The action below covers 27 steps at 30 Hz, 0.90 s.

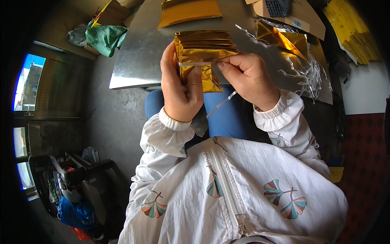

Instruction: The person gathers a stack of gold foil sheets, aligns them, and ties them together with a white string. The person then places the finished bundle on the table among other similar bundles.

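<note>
A thick bundle of folded gold foil paper (203,46) is held up over the near edge of the metal table. My left hand (178,87) grips it from the left, thumb pressed on the front. Around the bundle's middle runs a thin whitish strip (197,64). My right hand (248,77) pinches at the bundle's right side, fingers closed on this strip. A loose tail of the strip (221,105) hangs below the right hand, over my blue-clad legs. The fingers behind the bundle are hidden.
On the metal table (134,61) lie a gold foil stack (190,12), a gold foil piece (284,38), a tangle of whitish strips (312,75) and a cardboard box (306,16). Yellow sheets (353,30) are at the right. A green plastic bag (106,38) lies beyond the table's left edge.
</note>
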Available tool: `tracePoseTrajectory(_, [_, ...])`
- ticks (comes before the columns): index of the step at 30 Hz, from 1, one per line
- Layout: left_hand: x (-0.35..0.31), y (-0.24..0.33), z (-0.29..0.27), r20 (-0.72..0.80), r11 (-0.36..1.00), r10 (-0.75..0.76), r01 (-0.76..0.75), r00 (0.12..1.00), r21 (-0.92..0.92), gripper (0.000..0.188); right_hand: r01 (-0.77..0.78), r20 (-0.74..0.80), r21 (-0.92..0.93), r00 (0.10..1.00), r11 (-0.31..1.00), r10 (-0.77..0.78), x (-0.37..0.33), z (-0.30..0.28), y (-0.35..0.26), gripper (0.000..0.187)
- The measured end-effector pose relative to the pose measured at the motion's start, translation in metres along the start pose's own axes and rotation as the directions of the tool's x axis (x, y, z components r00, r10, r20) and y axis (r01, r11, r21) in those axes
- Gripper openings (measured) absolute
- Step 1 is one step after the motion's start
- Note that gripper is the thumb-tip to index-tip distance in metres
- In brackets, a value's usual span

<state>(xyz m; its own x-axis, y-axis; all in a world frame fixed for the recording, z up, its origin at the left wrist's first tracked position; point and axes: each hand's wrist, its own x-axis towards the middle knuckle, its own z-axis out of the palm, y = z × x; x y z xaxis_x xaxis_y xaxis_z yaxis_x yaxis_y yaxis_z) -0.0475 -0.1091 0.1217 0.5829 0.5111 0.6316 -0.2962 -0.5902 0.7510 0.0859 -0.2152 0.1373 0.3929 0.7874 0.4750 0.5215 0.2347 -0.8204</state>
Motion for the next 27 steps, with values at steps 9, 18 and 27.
tracePoseTrajectory(9, [-0.001,-0.013,0.002,-0.081,0.968,0.135,-0.114,0.988,0.224,0.052,-0.033,-0.041,0.125,0.998,0.992,0.038,0.002,0.008,0.013,0.014])
tracePoseTrajectory(18, [-0.004,-0.013,0.006,-0.162,0.983,0.057,-0.026,0.985,0.184,0.051,-0.215,0.023,0.234,0.976,0.948,0.216,0.001,0.011,0.004,0.014])
tracePoseTrajectory(27, [-0.006,-0.009,0.008,-0.225,0.993,0.036,-0.009,0.974,0.118,0.049,-0.235,0.016,0.356,0.969,0.904,0.246,0.0,0.017,-0.002,0.013])
